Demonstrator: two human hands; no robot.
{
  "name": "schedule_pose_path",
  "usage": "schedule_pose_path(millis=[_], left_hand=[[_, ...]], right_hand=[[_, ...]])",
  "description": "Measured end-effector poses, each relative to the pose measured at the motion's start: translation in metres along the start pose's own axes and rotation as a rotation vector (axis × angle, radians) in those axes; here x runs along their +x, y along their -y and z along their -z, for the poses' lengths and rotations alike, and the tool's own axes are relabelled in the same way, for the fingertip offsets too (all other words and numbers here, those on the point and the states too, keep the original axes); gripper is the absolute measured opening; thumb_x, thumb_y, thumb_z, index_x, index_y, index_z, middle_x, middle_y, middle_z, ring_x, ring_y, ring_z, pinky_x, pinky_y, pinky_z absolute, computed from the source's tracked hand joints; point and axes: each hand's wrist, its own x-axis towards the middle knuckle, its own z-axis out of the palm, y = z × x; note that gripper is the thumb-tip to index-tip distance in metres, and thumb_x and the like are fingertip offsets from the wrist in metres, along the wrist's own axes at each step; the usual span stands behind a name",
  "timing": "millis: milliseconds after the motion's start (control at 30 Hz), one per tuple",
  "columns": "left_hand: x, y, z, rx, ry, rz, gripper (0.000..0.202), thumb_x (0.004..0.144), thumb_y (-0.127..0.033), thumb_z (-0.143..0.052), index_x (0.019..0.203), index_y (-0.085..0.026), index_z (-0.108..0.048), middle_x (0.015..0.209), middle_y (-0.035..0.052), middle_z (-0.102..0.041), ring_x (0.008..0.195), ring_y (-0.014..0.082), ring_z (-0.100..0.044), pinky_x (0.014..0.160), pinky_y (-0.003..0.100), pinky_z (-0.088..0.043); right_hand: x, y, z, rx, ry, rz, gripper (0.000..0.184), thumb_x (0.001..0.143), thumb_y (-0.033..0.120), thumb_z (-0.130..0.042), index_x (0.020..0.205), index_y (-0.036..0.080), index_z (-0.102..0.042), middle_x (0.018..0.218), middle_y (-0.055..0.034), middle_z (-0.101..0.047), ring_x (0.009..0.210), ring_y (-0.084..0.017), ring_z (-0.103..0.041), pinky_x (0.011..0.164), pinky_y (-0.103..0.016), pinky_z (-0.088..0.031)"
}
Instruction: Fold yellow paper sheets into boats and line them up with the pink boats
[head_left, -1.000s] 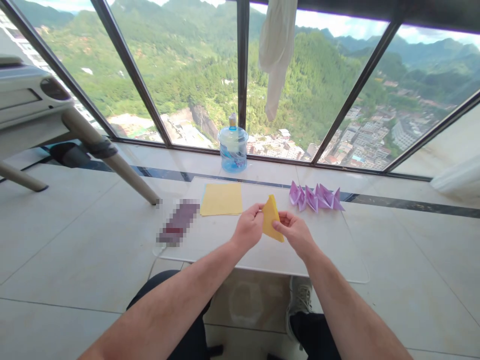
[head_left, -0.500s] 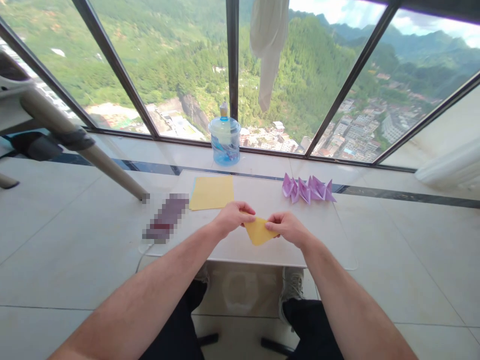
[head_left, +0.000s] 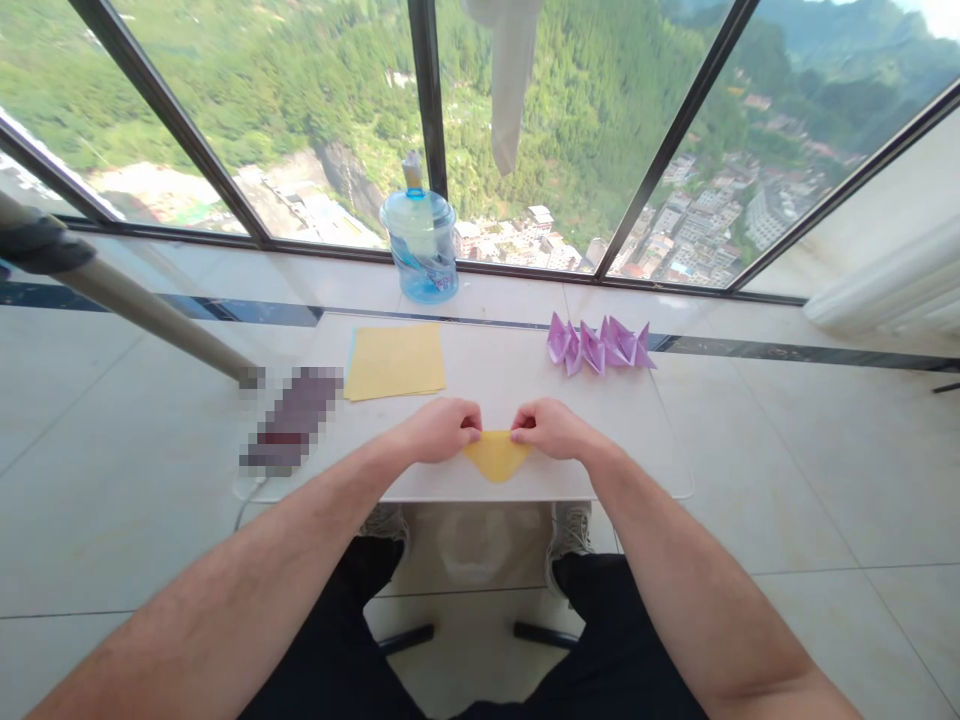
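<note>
A yellow folded paper (head_left: 498, 458) shows as a triangle with its point toward me, low over the near part of the white table (head_left: 442, 487). My left hand (head_left: 448, 428) pinches its left upper corner between thumb and fingers. At the right upper corner, my right hand (head_left: 549, 428) grips the paper the same way. The fingers of both hands are curled, so the paper's far edge is partly covered. Beyond my left hand lies a stack of yellow sheets (head_left: 396, 362), with a light blue edge peeking out on its left.
Several purple folded paper shapes (head_left: 600, 346) stand in a row at the table's far right. A blurred-out dark object (head_left: 292, 420) with a cable lies at the left. Behind the table, a blue water jug (head_left: 421, 245) stands by the window; a beige pole (head_left: 172, 315) slants in from the left.
The yellow paper was tilted between my hands and is now level and lower toward the table. Both hands have turned to grip its two upper corners. The view has tipped downward.
</note>
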Motion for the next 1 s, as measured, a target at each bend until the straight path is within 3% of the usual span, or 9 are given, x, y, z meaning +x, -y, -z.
schedule_pose_path(millis=[200, 367, 567, 733, 1000], left_hand=[[0.0, -0.001, -0.004, 0.295, -0.048, 0.009, 0.009, 0.081, -0.028, -0.061, 0.076, -0.022, -0.067, 0.078, 0.0049, -0.071, 0.076, 0.0226, -0.063, 0.07, 0.032, -0.042], [0.0, 0.001, -0.008, 0.365, -0.126, -0.121, 0.005, 0.08, -0.023, -0.062, 0.083, -0.02, -0.066, 0.092, 0.0074, -0.07, 0.09, 0.0244, -0.063, 0.08, 0.035, -0.044], [-0.002, 0.0, -0.015, 0.322, -0.12, -0.221, 0.025, 0.08, -0.011, -0.05, 0.099, -0.018, -0.066, 0.1, 0.0086, -0.068, 0.098, 0.0241, -0.061, 0.09, 0.037, -0.046], [0.0, -0.005, -0.027, 0.288, -0.169, -0.22, 0.021, 0.085, -0.021, -0.052, 0.099, -0.018, -0.067, 0.097, 0.0087, -0.067, 0.099, 0.0253, -0.061, 0.092, 0.039, -0.047], [0.002, -0.004, -0.03, 0.191, -0.188, -0.194, 0.014, 0.082, -0.016, -0.057, 0.089, -0.021, -0.068, 0.089, 0.0048, -0.066, 0.093, 0.0227, -0.061, 0.085, 0.035, -0.049]], right_hand=[[0.0, 0.003, -0.003, -0.226, -0.069, -0.066, 0.004, 0.076, 0.025, -0.069, 0.076, 0.021, -0.068, 0.074, 0.0015, -0.069, 0.066, -0.013, -0.057, 0.058, -0.024, -0.036], [-0.005, 0.005, -0.008, -0.43, -0.166, 0.061, 0.005, 0.08, 0.025, -0.069, 0.079, 0.021, -0.066, 0.084, -0.0011, -0.068, 0.078, -0.015, -0.057, 0.067, -0.025, -0.037], [-0.006, 0.002, -0.011, -0.376, -0.164, 0.162, 0.006, 0.08, 0.015, -0.066, 0.083, 0.021, -0.066, 0.086, -0.0016, -0.067, 0.086, -0.016, -0.057, 0.078, -0.027, -0.04], [-0.002, 0.001, -0.013, -0.31, -0.172, 0.216, 0.014, 0.078, 0.01, -0.065, 0.086, 0.021, -0.069, 0.083, -0.0008, -0.067, 0.084, -0.017, -0.057, 0.078, -0.027, -0.04], [-0.001, -0.009, -0.018, -0.26, -0.234, 0.314, 0.016, 0.077, 0.007, -0.067, 0.082, 0.021, -0.073, 0.082, -0.0017, -0.066, 0.085, -0.016, -0.059, 0.08, -0.027, -0.044]])
